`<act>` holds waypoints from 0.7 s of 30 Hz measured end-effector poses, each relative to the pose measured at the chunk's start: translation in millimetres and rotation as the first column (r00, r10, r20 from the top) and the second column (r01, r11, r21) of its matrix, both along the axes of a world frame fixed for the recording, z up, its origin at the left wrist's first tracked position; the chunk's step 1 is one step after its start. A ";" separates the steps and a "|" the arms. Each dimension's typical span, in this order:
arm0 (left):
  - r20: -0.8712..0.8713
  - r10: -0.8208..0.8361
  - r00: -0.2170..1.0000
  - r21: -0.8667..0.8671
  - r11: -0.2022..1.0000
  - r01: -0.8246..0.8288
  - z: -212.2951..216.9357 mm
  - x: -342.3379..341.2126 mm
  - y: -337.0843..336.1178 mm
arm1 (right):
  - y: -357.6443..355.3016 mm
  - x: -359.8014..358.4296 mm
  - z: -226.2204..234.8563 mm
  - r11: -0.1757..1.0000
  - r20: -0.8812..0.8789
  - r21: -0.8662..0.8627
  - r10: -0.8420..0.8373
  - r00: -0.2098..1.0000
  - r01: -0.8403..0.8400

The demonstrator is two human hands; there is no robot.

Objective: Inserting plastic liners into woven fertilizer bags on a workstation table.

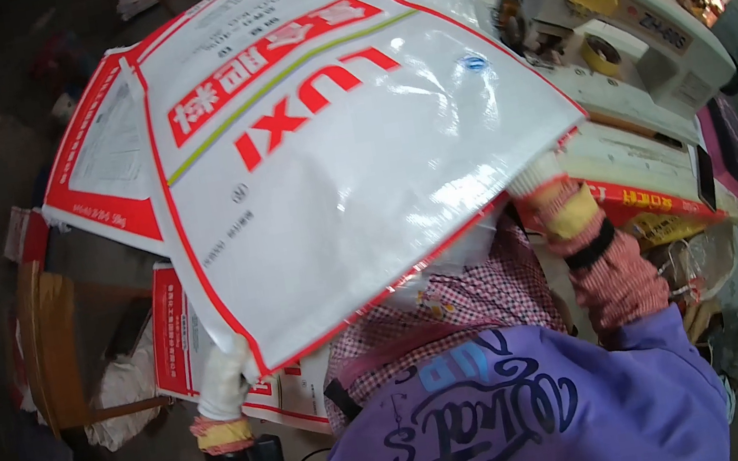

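Note:
A large white plastic sack (398,168) with red borders, red print and a yellow-green stripe lies spread out flat in front of me, tilted and shiny. My left hand (224,384), in a white glove, is closed on its near left corner. At the sack's near right edge, my right hand (539,176), also gloved, grips it with the fingers partly hidden underneath. Clear plastic film (464,249) shows below the near edge. Another red-and-white sack (99,201) pokes out under the far left side.
A white sewing machine (650,51) stands at the far right, with a yellow spool (600,54) on it. Below it a red-and-yellow printed panel (646,211) lines the table's near edge. A wooden chair (55,348) stands at the left, near more printed sacks (176,343).

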State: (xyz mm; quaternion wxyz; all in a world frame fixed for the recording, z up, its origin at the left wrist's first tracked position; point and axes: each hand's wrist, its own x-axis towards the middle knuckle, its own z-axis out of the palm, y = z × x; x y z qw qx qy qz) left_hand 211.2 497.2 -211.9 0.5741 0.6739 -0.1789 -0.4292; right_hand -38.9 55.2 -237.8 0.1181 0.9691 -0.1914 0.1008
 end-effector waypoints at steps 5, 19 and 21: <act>0.447 -0.458 0.769 0.251 0.889 0.383 -24.3 -29.3 45.7 | -59.8 85.5 -28.5 0.993 -0.054 0.120 -0.006 0.999 0.012; 0.076 -0.049 0.996 0.010 0.999 0.048 -62.2 -8.6 62.0 | 24.1 -48.6 28.3 -0.292 0.521 0.720 -0.372 0.768 -0.630; 0.056 -0.143 0.988 -0.098 0.984 0.148 -69.5 9.4 64.0 | 10.9 -28.2 30.1 -0.236 0.560 0.690 -0.424 0.711 -0.685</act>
